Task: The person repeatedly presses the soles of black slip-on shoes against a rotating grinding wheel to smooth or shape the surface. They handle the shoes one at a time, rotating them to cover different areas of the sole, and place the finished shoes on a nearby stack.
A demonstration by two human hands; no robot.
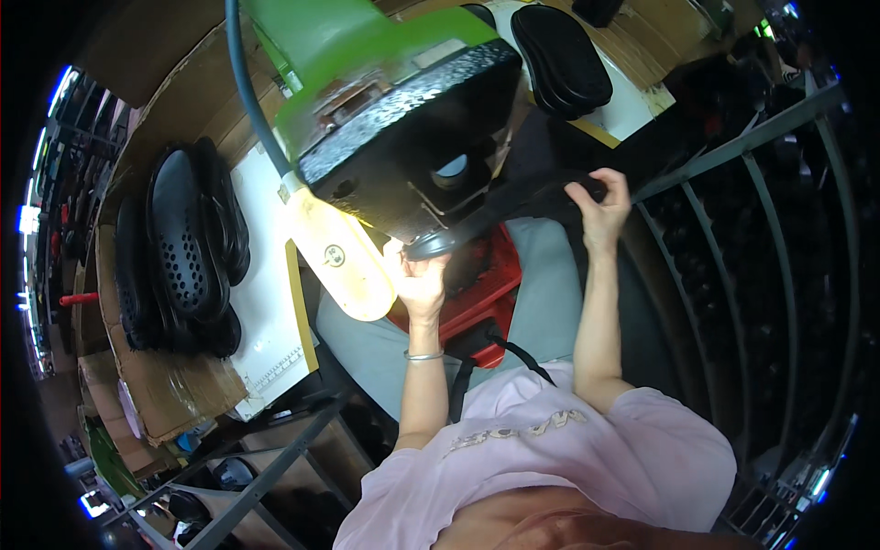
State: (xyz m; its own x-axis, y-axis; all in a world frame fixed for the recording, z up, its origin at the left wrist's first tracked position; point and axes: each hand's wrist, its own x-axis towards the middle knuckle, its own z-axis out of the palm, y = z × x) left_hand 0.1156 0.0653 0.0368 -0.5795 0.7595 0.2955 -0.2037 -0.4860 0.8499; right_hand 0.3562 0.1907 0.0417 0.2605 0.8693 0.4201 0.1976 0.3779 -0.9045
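Note:
A long black shoe sole [513, 200] stretches between my hands, beneath the dark underside of a green machine head [357, 37] that looks like a sewing machine. At the sole's left end, my left hand [422, 280] grips the edge from below; part of its fingers is washed out by bright light. My right hand [602, 206] pinches the other end, thumb and fingers closed on it. Both ends are held up over my lap, and the machine hides some of the middle.
A lit, pale yellow lamp [344, 261] hangs by my left hand. Black soles [188, 247] lean in a cardboard box on the left; more soles [561, 60] lie stacked at back right. A metal railing [724, 165] runs along the right. A red stool [477, 307] shows between my legs.

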